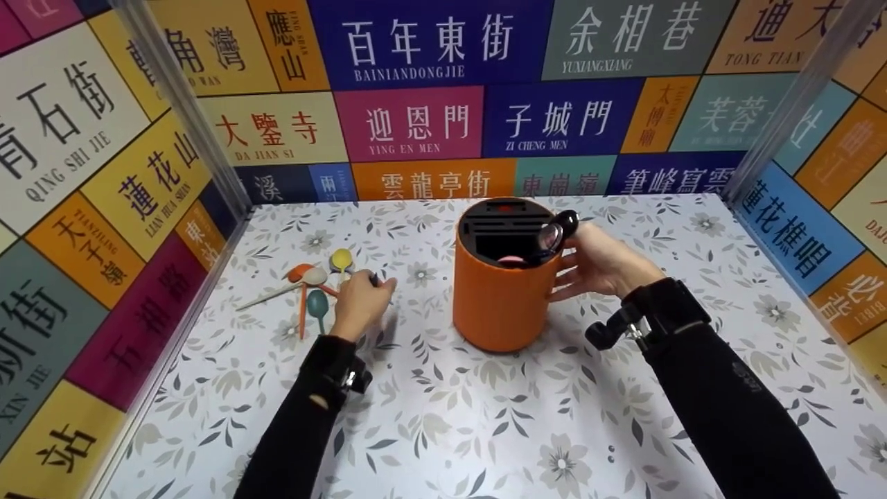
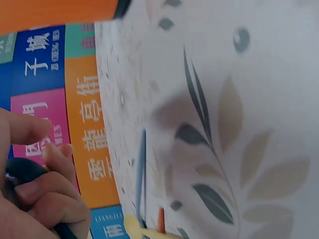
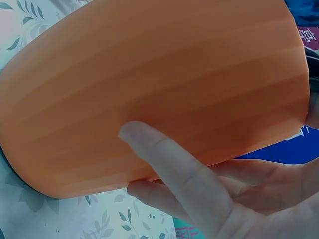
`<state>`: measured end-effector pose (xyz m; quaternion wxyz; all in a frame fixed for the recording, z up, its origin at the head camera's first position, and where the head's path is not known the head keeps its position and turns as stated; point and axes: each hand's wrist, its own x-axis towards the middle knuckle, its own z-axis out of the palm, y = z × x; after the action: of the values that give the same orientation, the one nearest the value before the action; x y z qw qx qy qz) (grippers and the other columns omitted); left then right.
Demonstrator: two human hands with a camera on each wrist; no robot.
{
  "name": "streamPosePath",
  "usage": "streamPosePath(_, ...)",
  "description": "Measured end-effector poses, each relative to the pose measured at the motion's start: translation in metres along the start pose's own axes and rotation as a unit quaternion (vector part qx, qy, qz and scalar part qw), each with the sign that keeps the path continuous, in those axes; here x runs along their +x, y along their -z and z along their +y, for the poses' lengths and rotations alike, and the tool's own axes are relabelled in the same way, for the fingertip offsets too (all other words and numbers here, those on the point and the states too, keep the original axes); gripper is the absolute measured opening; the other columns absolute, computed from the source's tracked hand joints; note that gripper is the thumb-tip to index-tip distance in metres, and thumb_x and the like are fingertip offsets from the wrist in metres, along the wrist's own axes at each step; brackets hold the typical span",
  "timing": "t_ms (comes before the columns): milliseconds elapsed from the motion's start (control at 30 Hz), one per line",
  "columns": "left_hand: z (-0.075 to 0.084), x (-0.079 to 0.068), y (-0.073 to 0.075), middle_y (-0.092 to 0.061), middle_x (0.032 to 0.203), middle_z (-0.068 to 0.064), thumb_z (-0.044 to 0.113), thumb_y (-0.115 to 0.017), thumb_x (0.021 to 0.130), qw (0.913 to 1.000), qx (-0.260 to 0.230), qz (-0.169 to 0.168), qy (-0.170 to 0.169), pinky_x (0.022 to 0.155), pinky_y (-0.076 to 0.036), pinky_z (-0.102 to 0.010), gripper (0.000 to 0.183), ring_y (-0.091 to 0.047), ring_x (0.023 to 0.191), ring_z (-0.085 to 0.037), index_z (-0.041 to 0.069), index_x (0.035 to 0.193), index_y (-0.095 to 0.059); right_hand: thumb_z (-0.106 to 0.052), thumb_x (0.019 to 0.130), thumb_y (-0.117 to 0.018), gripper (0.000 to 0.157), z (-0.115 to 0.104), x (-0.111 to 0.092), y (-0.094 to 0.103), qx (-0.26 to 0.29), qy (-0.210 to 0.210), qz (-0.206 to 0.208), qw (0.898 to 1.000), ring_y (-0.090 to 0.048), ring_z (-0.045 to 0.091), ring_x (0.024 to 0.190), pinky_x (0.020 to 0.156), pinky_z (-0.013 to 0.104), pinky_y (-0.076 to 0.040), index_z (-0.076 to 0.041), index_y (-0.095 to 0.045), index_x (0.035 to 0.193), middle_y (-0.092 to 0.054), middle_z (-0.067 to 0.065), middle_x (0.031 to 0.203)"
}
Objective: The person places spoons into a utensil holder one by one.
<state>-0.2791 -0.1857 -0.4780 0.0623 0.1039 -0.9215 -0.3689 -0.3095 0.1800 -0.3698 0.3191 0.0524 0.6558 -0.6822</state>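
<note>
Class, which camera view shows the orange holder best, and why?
The head view: it shows the orange holder upright with its slotted black top. The right wrist view gives mainly its side close up; the left wrist view, just a strip.

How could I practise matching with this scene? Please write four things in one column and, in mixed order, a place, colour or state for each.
Things:
1. orange holder
2. right hand
3. left hand
4. teal spoon

Descriptions:
A. lying on the flowered surface
B. at the container's side
C. standing upright
D. gripping a dark thing

Pairs: 1-C, 2-B, 3-D, 4-A
</note>
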Motion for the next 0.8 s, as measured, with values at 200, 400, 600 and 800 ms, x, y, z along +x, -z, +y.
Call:
streamPosePath(200, 0.006, -0.002, 0.000, -0.045, 0.061, 0.002, 0.023, -0.069, 0.090, 0.9971, -0.075, -0.010, 0.003, 0.062, -0.036, -0.033, 0.039, -0.044, 0.061, -0.020, 0.018, 0.061, -0.043, -0.028, 0.100, -0.051, 0.031, 0.002, 0.001, -0.001, -0.002, -0.003, 0.005, 1.000, -0.056, 0.050, 0.115, 0.096, 0.063, -0.054, -0.006, -0.048, 0.122, -0.050, 0.029, 0.130)
streamPosePath(400, 0.025, -0.010, 0.001, -0.029, 0.057, 0.007, 0.016, -0.065, 0.084, 0.9801, -0.192, -0.043, 0.030, 0.059, -0.028, -0.031, 0.040, -0.028, 0.057, -0.014, 0.020, 0.058, -0.034, -0.035, 0.100, -0.052, 0.036, 0.002, 0.000, 0.000, -0.013, 0.003, 0.006, 1.000, -0.058, 0.048, 0.115, 0.096, 0.061, -0.054, -0.005, -0.051, 0.121, -0.052, 0.025, 0.127)
streamPosePath(600, 0.047, -0.024, -0.002, -0.028, 0.052, 0.008, 0.009, -0.063, 0.087, 0.9450, -0.317, -0.075, 0.029, 0.048, -0.024, -0.025, 0.042, -0.024, 0.047, -0.008, 0.019, 0.056, -0.036, -0.033, 0.101, -0.051, 0.033, 0.001, -0.001, 0.001, -0.014, 0.002, 0.004, 1.000, -0.058, 0.047, 0.114, 0.096, 0.060, -0.054, -0.005, -0.052, 0.118, -0.053, 0.025, 0.125)
streamPosePath(800, 0.068, -0.035, -0.001, -0.027, 0.049, 0.008, -0.001, -0.056, 0.091, 0.8820, -0.462, -0.094, 0.005, 0.040, -0.019, -0.020, 0.040, -0.021, 0.041, -0.003, 0.017, 0.058, -0.041, -0.031, 0.101, -0.049, 0.029, 0.003, 0.000, 0.000, -0.013, 0.002, 0.004, 1.000, -0.058, 0.046, 0.113, 0.096, 0.059, -0.054, -0.006, -0.053, 0.116, -0.054, 0.024, 0.123)
